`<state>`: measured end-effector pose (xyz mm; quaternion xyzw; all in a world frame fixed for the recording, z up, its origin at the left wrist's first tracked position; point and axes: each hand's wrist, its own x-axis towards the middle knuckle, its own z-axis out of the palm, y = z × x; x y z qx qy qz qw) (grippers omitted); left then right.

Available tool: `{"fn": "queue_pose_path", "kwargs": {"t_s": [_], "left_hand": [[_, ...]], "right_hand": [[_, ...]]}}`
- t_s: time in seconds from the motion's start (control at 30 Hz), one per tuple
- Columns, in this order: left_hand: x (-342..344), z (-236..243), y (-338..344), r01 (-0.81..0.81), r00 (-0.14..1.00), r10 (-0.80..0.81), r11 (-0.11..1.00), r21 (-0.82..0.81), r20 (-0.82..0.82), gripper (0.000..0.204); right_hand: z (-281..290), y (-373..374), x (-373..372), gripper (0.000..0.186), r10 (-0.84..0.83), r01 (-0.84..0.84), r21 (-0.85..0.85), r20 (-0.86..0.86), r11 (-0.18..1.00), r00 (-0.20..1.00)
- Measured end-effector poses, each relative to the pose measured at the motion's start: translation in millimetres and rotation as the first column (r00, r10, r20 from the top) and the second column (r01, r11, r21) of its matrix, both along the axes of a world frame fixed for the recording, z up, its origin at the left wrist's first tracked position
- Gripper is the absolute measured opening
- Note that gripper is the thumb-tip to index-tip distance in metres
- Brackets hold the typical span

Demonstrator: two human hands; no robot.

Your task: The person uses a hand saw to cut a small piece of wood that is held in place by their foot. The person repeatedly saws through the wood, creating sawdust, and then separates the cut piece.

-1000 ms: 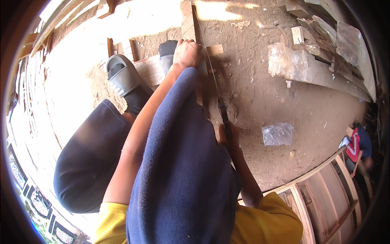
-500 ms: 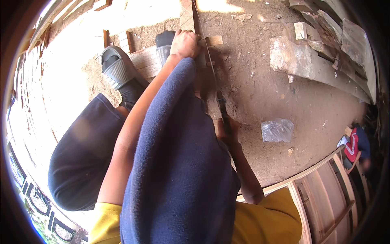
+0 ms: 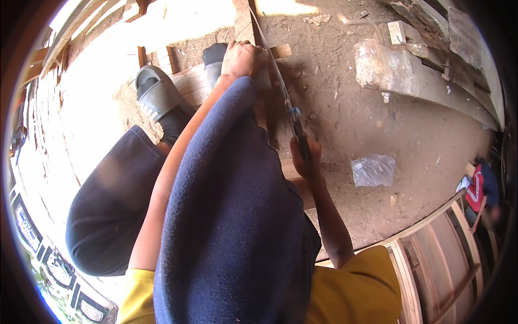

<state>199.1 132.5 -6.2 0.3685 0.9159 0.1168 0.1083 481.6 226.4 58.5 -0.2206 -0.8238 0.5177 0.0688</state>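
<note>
My right hand (image 3: 307,155) is wrapped round the dark handle of a handsaw (image 3: 284,89). Its long thin blade runs away from me along the right edge of a wooden plank (image 3: 244,21). My left hand (image 3: 240,58) is closed over that plank beside the blade, its fingertips partly hidden. Beneath the plank lies a crosswise wooden beam (image 3: 191,83), with a short end showing right of the blade. My feet, in a grey slide sandal (image 3: 156,92) and dark socks, rest by the beam. A dark blue cloth (image 3: 232,205) hangs over my front and hides the plank's near part.
On the dirt floor at right lies a crumpled clear plastic bag (image 3: 373,170). Farther off, a large weathered timber slab (image 3: 402,75) leans among scrap wood. A wooden frame with panels (image 3: 431,259) stands at lower right, near another person (image 3: 480,189) in red and dark blue.
My right hand and the saw handle have moved slightly away from me and to the right. My left hand stays on the plank. The whole view has shifted a little.
</note>
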Motion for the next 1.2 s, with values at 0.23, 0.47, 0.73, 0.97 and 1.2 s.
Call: {"fn": "queue_pose_path", "kwargs": {"t_s": [0.23,0.47,0.73,0.97,1.2], "left_hand": [[11,24,10,-0.071,0.994,0.067,0.997,0.032,0.091,0.035],[17,15,16,0.031,0.999,-0.024,0.977,0.21,-0.034,0.033],[12,21,13,0.162,0.984,-0.167,0.983,0.084,0.058,0.038],[9,9,13,0.206,0.978,-0.208,0.973,0.1,0.009,0.034],[11,15,16,0.199,0.98,-0.199,0.973,0.113,-0.011,0.027]], "right_hand": [[11,20,-49,0.015,-0.143,0.157,0.042,-0.234,0.987,0.962],[8,38,-44,0.016,-0.159,0.131,-0.134,-0.229,0.982,0.96],[-14,25,-46,0.02,-0.107,0.116,0.036,-0.183,0.993,0.977],[-21,24,-42,0.022,-0.123,0.12,-0.025,-0.175,0.992,0.977],[-17,22,-46,0.023,-0.123,0.115,-0.053,-0.181,0.992,0.976]]}}
